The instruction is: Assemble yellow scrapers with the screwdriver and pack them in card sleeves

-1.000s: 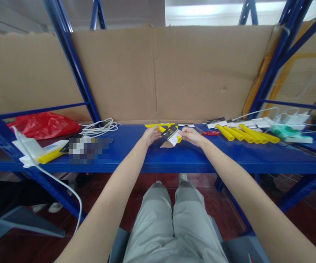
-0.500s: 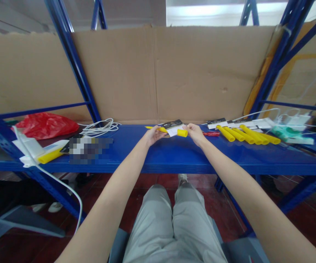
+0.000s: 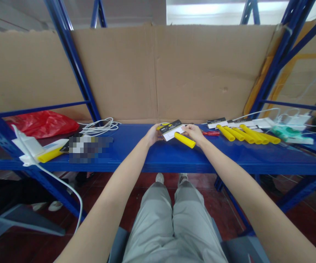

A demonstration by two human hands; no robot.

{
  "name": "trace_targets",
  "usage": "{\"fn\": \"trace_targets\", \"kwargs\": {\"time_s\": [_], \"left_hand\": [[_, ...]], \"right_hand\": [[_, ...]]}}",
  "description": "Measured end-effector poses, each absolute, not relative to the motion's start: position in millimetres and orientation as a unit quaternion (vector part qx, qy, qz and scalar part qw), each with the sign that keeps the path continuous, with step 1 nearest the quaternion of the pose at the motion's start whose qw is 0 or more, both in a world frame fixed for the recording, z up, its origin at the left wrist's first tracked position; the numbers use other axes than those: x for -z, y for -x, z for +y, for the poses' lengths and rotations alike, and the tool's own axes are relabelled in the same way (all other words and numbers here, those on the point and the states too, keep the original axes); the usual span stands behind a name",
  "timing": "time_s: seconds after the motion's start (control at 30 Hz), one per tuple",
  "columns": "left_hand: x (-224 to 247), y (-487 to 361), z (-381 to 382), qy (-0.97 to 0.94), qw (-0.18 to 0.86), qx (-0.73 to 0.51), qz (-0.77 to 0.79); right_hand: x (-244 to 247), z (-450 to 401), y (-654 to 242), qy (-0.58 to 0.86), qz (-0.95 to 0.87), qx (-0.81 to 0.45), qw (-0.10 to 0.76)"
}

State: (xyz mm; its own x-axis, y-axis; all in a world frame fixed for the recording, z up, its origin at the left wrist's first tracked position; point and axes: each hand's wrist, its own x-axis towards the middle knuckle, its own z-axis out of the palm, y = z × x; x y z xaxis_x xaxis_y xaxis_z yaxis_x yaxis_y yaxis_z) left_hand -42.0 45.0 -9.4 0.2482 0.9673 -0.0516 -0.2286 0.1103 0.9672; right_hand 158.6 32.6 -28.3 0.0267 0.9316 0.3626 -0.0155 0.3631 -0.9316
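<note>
A black-and-white printed card [image 3: 171, 132] is held above the blue shelf between my two hands, its printed face tilted up. My left hand [image 3: 153, 135] grips the card's left side, with the fingertips partly behind it. Some yellow material [image 3: 162, 125] shows just above those fingers; what it belongs to is unclear. From the card's lower right edge a yellow tube [image 3: 184, 140] slants down toward me. My right hand [image 3: 193, 133] is closed at the card's right edge, just above the tube. Its fingertips pinch the card there.
Several yellow tubes [image 3: 240, 135] lie to the right, beside red-handled tools [image 3: 211, 133] and a white power strip [image 3: 297, 119] with cables. On the left are a coiled white cable [image 3: 100, 127], a red plastic bag [image 3: 48, 122] and another yellow tube [image 3: 51, 155]. Cardboard [image 3: 158, 73] walls the back.
The card has tipped up to show more of its face. The yellow tube has swung from end-on to slanting lengthwise toward me. The red bag has spread leftward, and my left shoe has come into view.
</note>
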Motion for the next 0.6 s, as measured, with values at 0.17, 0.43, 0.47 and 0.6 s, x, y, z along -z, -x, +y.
{"fn": "trace_targets", "kwargs": {"time_s": [0.17,0.43,0.47,0.6], "left_hand": [[13.4,38.2,47.7,-0.499,0.593,-0.488,0.402],[15.1,37.8,41.5,-0.553,0.518,-0.492,0.429],[15.2,37.7,40.1,-0.562,0.519,-0.48,0.429],[14.4,36.6,36.0,-0.583,0.533,-0.443,0.424]], "right_hand": [[26.4,32.1,-160.9,0.381,-0.542,-0.447,0.601],[29.2,43.3,-165.3,0.406,-0.559,-0.407,0.598],[29.6,43.6,-165.6,0.408,-0.564,-0.406,0.593],[31.9,42.4,-166.3,0.413,-0.573,-0.404,0.581]]}}
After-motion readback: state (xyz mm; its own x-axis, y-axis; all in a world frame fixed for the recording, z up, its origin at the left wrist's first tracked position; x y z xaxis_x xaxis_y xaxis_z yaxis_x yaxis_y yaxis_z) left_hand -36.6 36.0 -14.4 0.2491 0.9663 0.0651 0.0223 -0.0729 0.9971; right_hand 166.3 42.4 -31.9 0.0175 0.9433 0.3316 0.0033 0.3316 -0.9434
